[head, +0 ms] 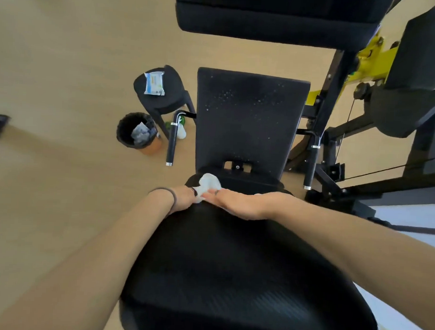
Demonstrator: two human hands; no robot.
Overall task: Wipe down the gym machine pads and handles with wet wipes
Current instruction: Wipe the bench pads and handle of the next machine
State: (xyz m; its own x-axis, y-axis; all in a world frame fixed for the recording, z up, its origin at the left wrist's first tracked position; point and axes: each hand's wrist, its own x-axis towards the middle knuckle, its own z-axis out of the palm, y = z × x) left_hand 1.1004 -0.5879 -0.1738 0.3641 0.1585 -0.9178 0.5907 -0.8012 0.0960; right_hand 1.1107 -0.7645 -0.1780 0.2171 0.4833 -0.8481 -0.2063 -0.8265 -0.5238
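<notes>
Two hands on black seat pad (245, 264): left grip (184, 197) pinching crumpled wet wipe (207, 185), right grip (242, 202) spread flat.

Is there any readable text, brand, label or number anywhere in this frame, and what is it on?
Nothing is legible.
White and blue wet wipe packet on the round black stool: printing present, too blurred to read.
Black and yellow gym machine frame: no readable label or number.
</notes>
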